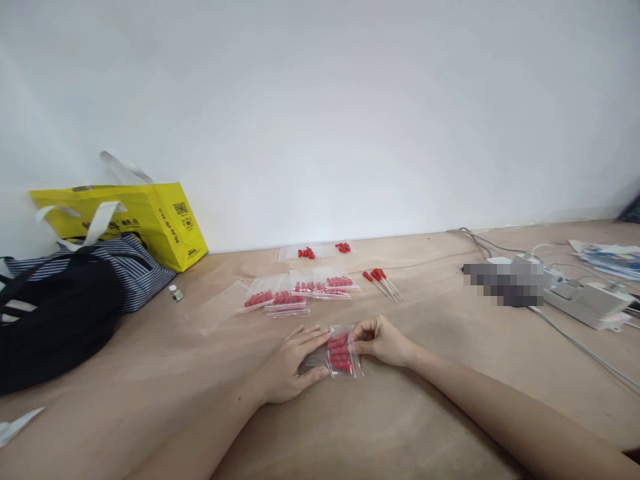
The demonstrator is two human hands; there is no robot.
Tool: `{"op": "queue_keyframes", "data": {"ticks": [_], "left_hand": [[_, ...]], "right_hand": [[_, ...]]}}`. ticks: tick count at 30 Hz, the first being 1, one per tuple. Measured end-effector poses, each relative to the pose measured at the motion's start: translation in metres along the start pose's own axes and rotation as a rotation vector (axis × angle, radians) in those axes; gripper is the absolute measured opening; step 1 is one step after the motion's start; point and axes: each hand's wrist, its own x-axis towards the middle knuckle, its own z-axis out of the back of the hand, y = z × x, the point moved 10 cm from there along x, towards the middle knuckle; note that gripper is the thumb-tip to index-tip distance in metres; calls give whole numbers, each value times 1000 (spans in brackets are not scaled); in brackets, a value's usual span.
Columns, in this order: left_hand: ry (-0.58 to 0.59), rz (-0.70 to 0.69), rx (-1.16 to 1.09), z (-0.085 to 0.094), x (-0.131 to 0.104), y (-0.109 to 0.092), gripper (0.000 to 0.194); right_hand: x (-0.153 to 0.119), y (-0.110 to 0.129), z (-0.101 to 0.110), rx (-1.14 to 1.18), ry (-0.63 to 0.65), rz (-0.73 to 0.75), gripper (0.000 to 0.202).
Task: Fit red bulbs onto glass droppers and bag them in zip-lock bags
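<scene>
A small clear zip bag (342, 363) holding several red rubber dropper bulbs (339, 349) lies on the wooden table in front of me. My left hand (295, 363) rests at its left side, fingers stretched out and apart, with fingertips and thumb touching the plastic. At the opposite edge, my right hand (380, 340) has thumb and fingers closed on the bag's right side. Just beyond are filled bags of red bulbs (287, 301), partly overlapping. Several thin droppers with red bulbs (384, 283) lie to their right.
Loose red bulbs (307, 253) lie on clear plastic near the wall. At left stand a yellow bag (170, 220), a striped bag (143, 270), a black bag (60, 313) and a small bottle (176, 293). A power strip (583, 300) with cables (580, 343) occupies the right.
</scene>
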Motion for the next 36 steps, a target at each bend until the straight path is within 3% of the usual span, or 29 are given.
{"op": "queue_keyframes", "data": {"ticks": [3,5,11,13,24,30,33,36], "left_hand": [[-5,-9,-1,0,0,0,53],[-2,-8,-5,0,0,-1,52],[28,9,-2,-1,1,0,50],[33,15,4,-2,1,0,51],[11,11,46,-1,1,1,48],[-9,-89,126,-1,2,-4,40],[-32,-197,233,0,7,-9,38],[-151,-241,328,11,12,-8,34]], "right_hand": [[-3,7,13,-289,-165,5,16],[-3,11,13,-396,-171,19,12],[-5,12,-4,-168,168,86,22],[-6,12,-3,-175,198,98,28],[-7,29,0,-492,-50,170,15],[-9,22,15,-415,-4,155,20],[-16,32,32,-532,-30,272,28],[-24,40,30,-630,33,369,33]]}}
